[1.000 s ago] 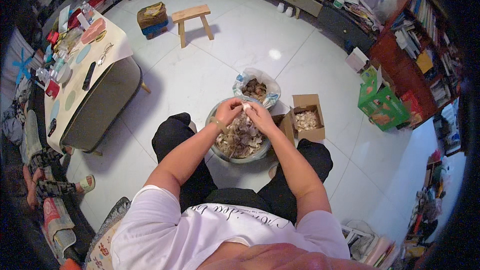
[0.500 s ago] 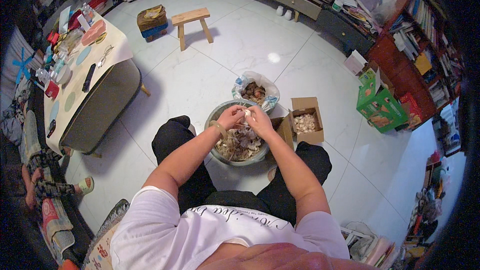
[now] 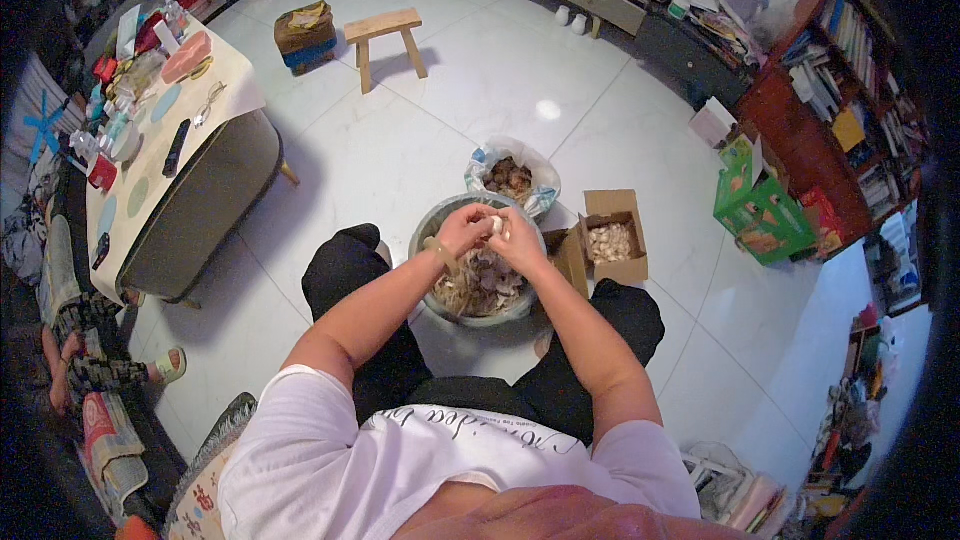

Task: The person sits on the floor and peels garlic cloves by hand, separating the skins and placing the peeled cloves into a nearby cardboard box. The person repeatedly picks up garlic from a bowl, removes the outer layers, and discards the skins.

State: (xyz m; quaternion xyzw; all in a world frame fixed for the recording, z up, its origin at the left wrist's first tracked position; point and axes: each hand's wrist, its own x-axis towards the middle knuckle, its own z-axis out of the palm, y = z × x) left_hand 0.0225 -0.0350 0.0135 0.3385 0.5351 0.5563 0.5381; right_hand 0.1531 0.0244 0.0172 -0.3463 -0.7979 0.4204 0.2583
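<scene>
Above a wide grey basin [image 3: 417, 258], my left hand [image 3: 466, 230] and my right hand [image 3: 520, 243] meet with their fingers closed. Between the fingertips of both hands is a small white garlic clove [image 3: 496, 225], partly hidden by them. Dry, papery garlic skins [image 3: 480, 285] fill the basin below. Just beyond it stands a bag-lined bin [image 3: 546, 185] with brown scraps inside. To the right, an open cardboard box [image 3: 626, 271] holds many whitish garlic cloves [image 3: 611, 241].
A wooden stool [image 3: 384, 25] and a brown padded stool [image 3: 305, 37] stand farther off. A cluttered table [image 3: 150, 155] is at the left. Toward the right are a green carton [image 3: 762, 208] and a bookshelf [image 3: 800, 125]. Another person's slippered foot [image 3: 170, 365] shows at far left.
My hands remain together over the basin, with fingers shifting slightly around the garlic clove. The whole view has tilted a little.
</scene>
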